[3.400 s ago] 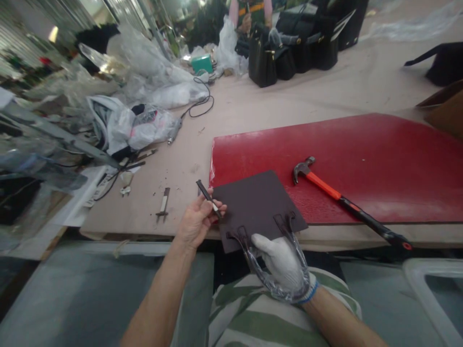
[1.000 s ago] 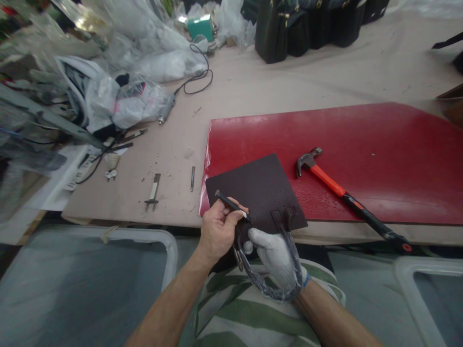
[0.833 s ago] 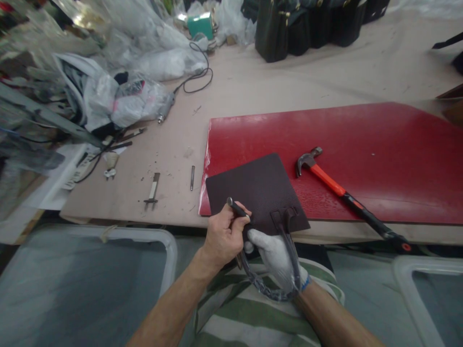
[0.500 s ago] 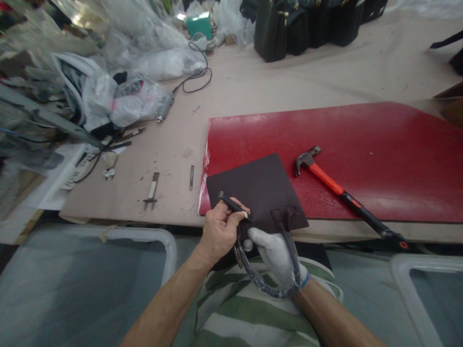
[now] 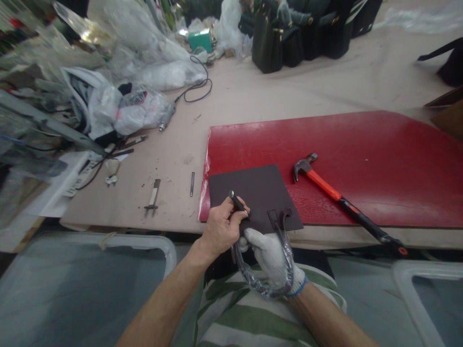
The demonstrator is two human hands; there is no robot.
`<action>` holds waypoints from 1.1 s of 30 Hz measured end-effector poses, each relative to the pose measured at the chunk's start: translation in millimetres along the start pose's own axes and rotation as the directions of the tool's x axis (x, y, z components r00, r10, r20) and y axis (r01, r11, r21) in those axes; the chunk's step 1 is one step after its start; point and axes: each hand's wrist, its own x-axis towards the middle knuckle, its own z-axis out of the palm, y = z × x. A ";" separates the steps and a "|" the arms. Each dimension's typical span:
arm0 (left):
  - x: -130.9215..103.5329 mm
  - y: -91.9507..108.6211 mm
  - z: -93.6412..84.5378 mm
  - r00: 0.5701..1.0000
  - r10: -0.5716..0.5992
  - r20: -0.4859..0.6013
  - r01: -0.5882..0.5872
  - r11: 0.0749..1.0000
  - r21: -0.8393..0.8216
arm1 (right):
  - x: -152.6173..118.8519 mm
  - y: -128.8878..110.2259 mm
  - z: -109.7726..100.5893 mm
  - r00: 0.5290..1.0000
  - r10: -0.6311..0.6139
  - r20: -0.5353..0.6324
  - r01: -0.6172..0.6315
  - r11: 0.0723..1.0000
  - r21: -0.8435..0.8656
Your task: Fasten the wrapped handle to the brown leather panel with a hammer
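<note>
At bench front edge: dark brown leather panel (image 5: 249, 193) lies flat on red board (image 5: 361, 159), near corner overhanging.
L hand (image 5: 220, 229): bare, fingers closed round thin dark punch tool (image 5: 237, 203); tip set on panel nr its lower edge.
R hand (image 5: 271, 255): white glove, curled round plastic-wrapped handle loop (image 5: 285, 250) fixed to panel; grip closed.
Hammer (image 5: 340, 197): orange/black shaft, lying on board, R of panel, apart from it.
Table (image 5: 253, 96): small metal pin (image 5: 192, 183) and clip tool (image 5: 154, 196) L of board.
</note>
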 end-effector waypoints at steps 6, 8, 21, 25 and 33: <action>0.9 5.5 -1.1 0.995 -0.096 0.002 0.095 0.984 -0.148 | -2.3 -4.5 -7.8 0.998 0.058 -0.036 -0.060 0.997 -0.041; -2.4 5.3 1.0 0.996 -0.091 -0.006 0.089 0.984 -0.155 | -4.0 -6.9 -8.1 0.996 0.073 -0.051 -0.075 0.996 -0.041; -12.7 2.9 9.0 0.975 -0.207 -0.081 0.161 0.911 -0.381 | -7.0 -2.2 -13.3 0.997 0.029 -0.073 -0.037 0.993 -0.108; -10.0 6.2 9.2 0.974 -0.213 -0.082 0.160 0.894 -0.420 | -6.9 -1.0 -14.0 0.997 0.035 -0.073 -0.047 0.985 -0.164; -10.9 2.9 8.8 0.977 -0.199 -0.071 0.161 0.916 -0.367 | -9.1 -6.5 -11.2 0.992 0.087 -0.091 -0.108 0.960 -0.257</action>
